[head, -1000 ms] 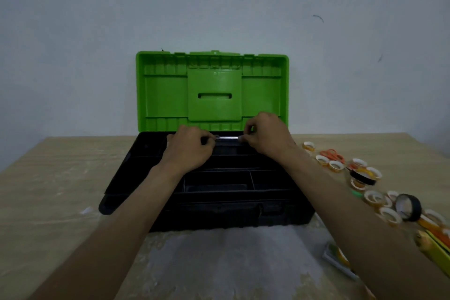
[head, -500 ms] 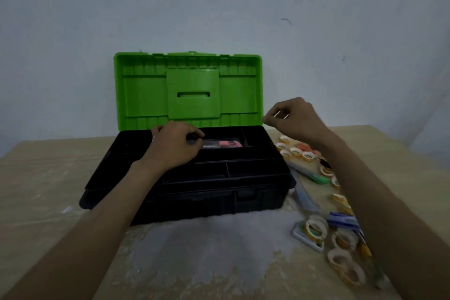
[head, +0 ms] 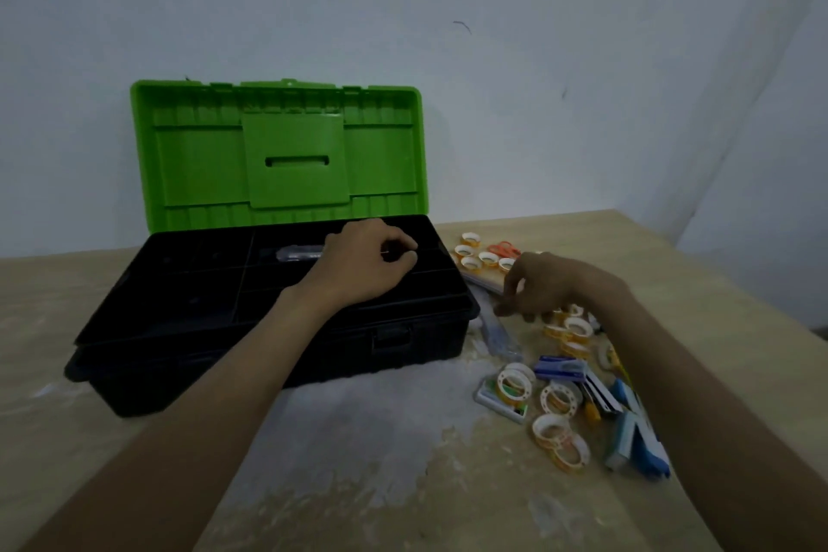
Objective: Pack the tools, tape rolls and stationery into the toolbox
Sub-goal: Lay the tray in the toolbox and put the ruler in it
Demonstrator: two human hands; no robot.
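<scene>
Two hands: apart.
Left hand: curled in green-lidded black plastic toolbox, grip unclear.
Right hand: loose above clear tape rolls.
Risk: a nudge could scatter rolls.

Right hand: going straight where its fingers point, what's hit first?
Probably the clear plastic strip lying beside the toolbox: the right hand points down and left toward it. Depth is unclear, so it may pass above it.

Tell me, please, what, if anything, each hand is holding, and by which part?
Left hand curls over the right end of the grey tool in the toolbox; a grip cannot be told. Right hand hovers over the tape rolls, holding nothing.
</scene>
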